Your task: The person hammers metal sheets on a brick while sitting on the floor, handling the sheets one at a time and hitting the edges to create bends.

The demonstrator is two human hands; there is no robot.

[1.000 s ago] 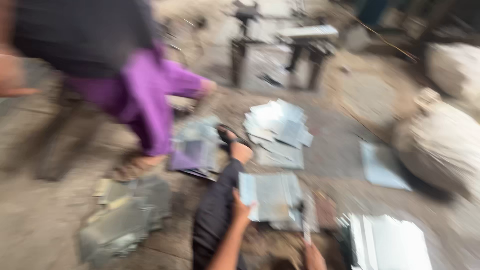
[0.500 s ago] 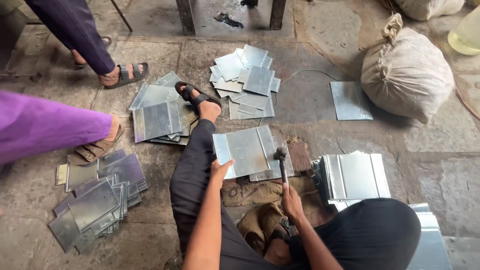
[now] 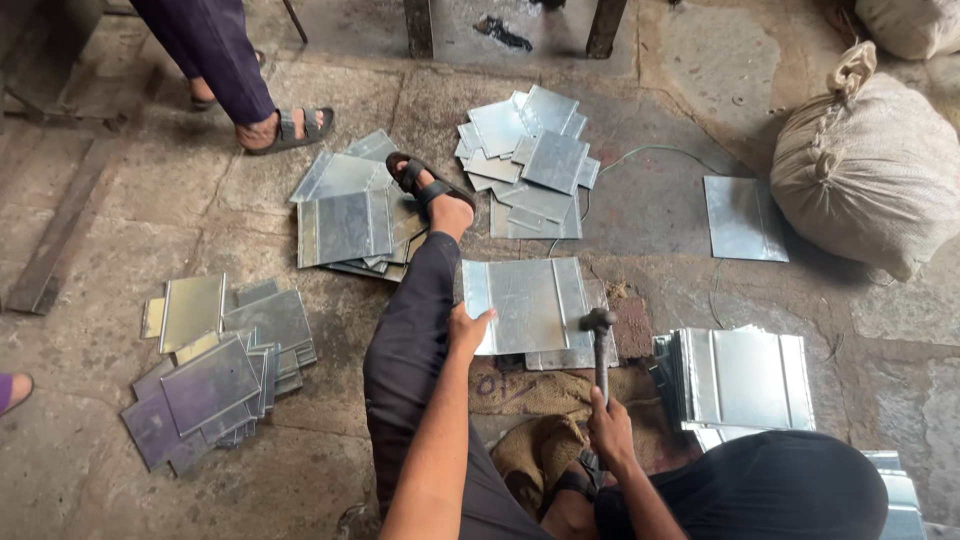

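Observation:
I sit on a stone floor with my left leg stretched out. My left hand (image 3: 468, 329) presses on the near left corner of a folded metal sheet (image 3: 528, 303) lying in front of me. My right hand (image 3: 610, 427) grips the handle of a hammer (image 3: 599, 340), whose head rests at the sheet's right edge. More sheets lie under that one.
Stacks of metal sheets lie around: at right (image 3: 738, 377), far middle (image 3: 530, 160), by my sandalled foot (image 3: 348, 215), and at left (image 3: 215, 365). A tied sack (image 3: 868, 170) sits at far right. Another person's sandalled foot (image 3: 285, 127) stands at top left. Burlap (image 3: 535, 400) lies under my legs.
The view has steadied and tipped down. A person in purple who filled the left side has moved out of view; only toes remain at the left edge. My hands stay on sheet and hammer.

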